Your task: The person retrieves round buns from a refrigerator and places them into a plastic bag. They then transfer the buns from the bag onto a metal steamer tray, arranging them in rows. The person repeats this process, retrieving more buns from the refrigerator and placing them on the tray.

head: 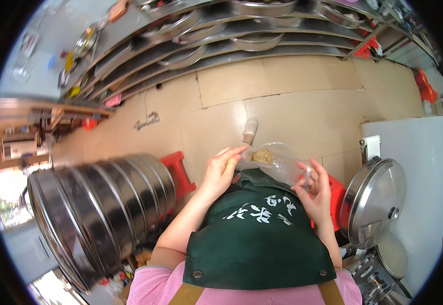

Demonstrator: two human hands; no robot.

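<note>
A clear plastic bag (pixel 282 167) stretches between my two hands in front of the dark green apron (pixel 252 251). Inside it, towards the left, lies a round tan food piece (pixel 262 156), perhaps a bun or dough. My left hand (pixel 221 167) pinches the bag's left end between thumb and fingers, close to the food. On the other side, my right hand (pixel 313 187) has its fingers curled around the bag's right end, thumb and fingertips on the plastic.
At left stands a tall stack of metal steamers (pixel 103 206), with a red plastic stool (pixel 178 173) beside it. To the right, a lidded metal steamer (pixel 381 202) sits near a paper roll (pixel 372 146) and a white panel (pixel 423 152). Metal shelves (pixel 305 36) holding round trays (pixel 257 41) run along the far side.
</note>
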